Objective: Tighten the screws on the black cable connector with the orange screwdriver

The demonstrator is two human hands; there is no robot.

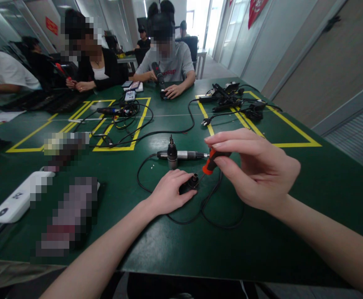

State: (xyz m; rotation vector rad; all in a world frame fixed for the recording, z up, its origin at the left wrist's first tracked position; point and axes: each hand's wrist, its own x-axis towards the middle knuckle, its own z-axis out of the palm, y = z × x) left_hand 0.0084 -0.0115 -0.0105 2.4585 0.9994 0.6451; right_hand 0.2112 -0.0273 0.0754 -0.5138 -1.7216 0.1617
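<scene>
My right hand grips the handle of a small orange and black screwdriver between thumb and fingers. Its thin shaft slants down to the left, toward a small black part with a round metal-rimmed top. My left hand lies on the table with fingers and thumb closed around that part, holding it down. Whether the tip touches the part I cannot tell. Just beyond my left hand, a black and grey pen-shaped tool body stands upright. Behind it lies a silver and black electric screwdriver with a black cable.
A tangle of black cables and adapters sits at the far right. More cables lie at the far left. A white power strip and a blurred phone-like object are at my left. Across the table, a person handles a black power tool.
</scene>
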